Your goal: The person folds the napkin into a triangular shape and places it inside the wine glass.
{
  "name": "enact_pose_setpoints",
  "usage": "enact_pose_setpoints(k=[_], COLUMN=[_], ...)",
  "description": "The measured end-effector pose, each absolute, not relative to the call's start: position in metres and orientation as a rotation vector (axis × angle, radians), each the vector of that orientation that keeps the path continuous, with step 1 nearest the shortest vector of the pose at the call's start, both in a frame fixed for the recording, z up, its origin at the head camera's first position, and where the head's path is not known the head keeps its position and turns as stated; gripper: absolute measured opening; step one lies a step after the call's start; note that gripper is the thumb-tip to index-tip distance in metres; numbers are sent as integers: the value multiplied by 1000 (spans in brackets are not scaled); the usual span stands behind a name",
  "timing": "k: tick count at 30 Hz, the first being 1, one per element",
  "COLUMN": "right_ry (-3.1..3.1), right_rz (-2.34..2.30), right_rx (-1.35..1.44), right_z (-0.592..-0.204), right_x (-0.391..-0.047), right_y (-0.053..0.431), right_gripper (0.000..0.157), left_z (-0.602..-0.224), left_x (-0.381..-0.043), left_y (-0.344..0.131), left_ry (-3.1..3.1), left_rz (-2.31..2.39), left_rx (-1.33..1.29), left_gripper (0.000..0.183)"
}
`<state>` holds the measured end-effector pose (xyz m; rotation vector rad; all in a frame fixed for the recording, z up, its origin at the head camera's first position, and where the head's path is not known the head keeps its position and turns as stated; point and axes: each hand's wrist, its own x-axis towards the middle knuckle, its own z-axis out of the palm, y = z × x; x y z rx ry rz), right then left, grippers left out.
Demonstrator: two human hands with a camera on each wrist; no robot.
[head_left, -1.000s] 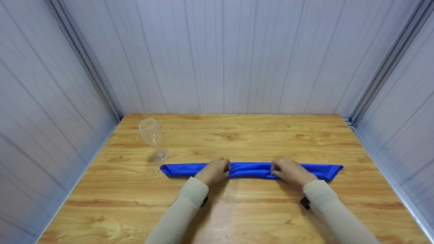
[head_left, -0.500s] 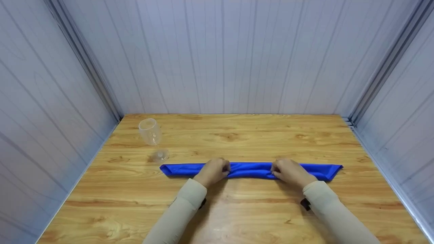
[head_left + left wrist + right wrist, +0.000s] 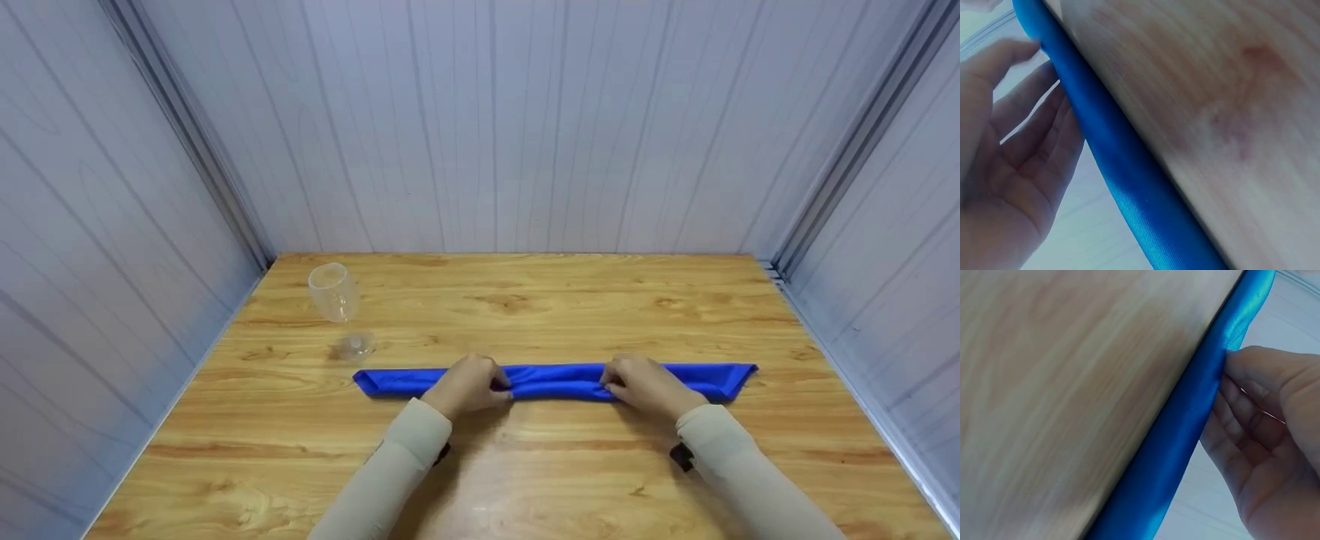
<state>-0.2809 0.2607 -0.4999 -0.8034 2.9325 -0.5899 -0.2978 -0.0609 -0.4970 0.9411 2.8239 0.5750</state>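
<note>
A blue cloth (image 3: 559, 381), rolled into a long narrow strip, lies crosswise on the wooden table. My left hand (image 3: 470, 386) holds it left of the middle, fingers bent over the strip and thumb on its near side. Right of the middle, my right hand (image 3: 646, 384) pinches the strip between thumb and fingers. In the left wrist view, the left fingers (image 3: 1044, 135) reach under the blue roll with the thumb tip at its edge. The right wrist view has the right thumb (image 3: 1252, 363) pressed against the cloth. Small creases run between the two hands.
A clear stemmed glass (image 3: 334, 294) stands upright at the back left, just beyond the strip's left end. Pale panelled walls (image 3: 495, 127) enclose the wooden table (image 3: 570, 465) at the back and both sides.
My left hand has shifted slightly toward me, its thumb now farther from the fingers. The cloth's left part has come a little nearer. My right hand has barely moved.
</note>
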Motion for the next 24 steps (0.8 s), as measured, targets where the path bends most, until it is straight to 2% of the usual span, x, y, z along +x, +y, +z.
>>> enact_pose_setpoints(k=[4,9,24], right_ry=[2863,2771,2728], right_rz=[-640,-708,-715], right_rx=[-778,-772,-797], right_z=[-500,-497,-496], right_x=[-281,-282,-285], right_y=[263,267,269], right_gripper=[10,12,10], left_z=[-497,-498,-500], left_x=[-294,-290,-289], left_y=[-63,-64,-67], left_ry=[2805,2811,2876], left_rz=[554,536,482], left_rx=[960,1040,1113], left_gripper=[27,29,13])
